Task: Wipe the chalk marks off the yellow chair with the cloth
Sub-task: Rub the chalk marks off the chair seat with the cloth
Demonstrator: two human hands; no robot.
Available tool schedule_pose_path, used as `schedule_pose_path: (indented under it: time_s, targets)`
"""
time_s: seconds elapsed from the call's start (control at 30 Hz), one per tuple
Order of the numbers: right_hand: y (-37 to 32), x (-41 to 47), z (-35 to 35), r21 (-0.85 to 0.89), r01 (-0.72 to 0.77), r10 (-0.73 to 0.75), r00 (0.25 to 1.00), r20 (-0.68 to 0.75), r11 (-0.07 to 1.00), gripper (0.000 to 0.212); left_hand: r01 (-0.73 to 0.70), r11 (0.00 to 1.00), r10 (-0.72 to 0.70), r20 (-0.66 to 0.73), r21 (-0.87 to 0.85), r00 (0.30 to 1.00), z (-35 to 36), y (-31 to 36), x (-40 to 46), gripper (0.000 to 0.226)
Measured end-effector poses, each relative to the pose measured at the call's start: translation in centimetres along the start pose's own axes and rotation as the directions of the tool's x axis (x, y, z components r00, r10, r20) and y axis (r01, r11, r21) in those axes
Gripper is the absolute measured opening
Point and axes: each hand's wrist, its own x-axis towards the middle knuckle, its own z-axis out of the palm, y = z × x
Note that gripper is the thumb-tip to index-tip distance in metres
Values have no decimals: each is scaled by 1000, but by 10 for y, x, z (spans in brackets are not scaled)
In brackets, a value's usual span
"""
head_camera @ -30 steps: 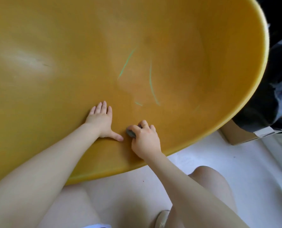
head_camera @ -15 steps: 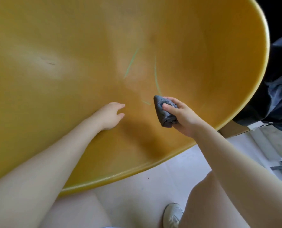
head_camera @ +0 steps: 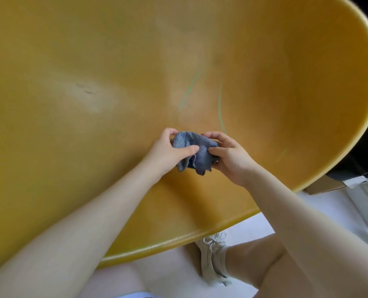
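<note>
The yellow chair (head_camera: 92, 50) is a big curved shell that fills most of the head view. Pale green chalk marks run across its middle: a slanted stroke (head_camera: 188, 93) and a longer curved one (head_camera: 220, 108). A fainter chalk mark (head_camera: 282, 154) lies toward the right rim. Below the marks, a crumpled grey-blue cloth (head_camera: 193, 154) is held in the air over the seat. My left hand (head_camera: 168, 151) pinches its left side and my right hand (head_camera: 230, 158) grips its right side.
The chair's front rim (head_camera: 178, 239) curves across the lower view. Beneath it are white floor, my bare knee (head_camera: 264, 259) and a pale sneaker (head_camera: 214, 259). A cardboard box (head_camera: 324, 186) and dark bags (head_camera: 367, 151) sit at the right.
My right hand picked the cloth up off the seat and lifted it. My left hand left the chair surface and now grips the cloth too.
</note>
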Motion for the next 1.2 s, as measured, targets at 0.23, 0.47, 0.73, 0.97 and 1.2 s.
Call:
schedule_pose_path:
  time_s: [0.23, 0.47, 0.73, 0.97, 1.2]
  targets:
    - [-6, 12, -19, -33, 60, -61, 997, -51, 998, 36, -93, 995, 85, 202, 29, 976, -10, -5, 9, 27]
    - [-2, 17, -46, -332, 390, -457, 877, -152, 859, 45, -615, 342, 727, 214, 711, 652, -10, -23, 18, 19]
    - [1, 24, -50, 271, 241, -247, 969, -14, 932, 60, -413, 839, 405, 101, 354, 909, 16, -12, 13, 71]
    - [-3, 23, -38, 345, 2, -10, 1000, 21, 939, 28, -301, 954, 294, 177, 14, 939, 27, -3, 14, 59]
    - [4, 6, -28, 67, -327, 318, 941, 118, 943, 30, -232, 972, 233, -99, 25, 967, 31, -10, 14, 38]
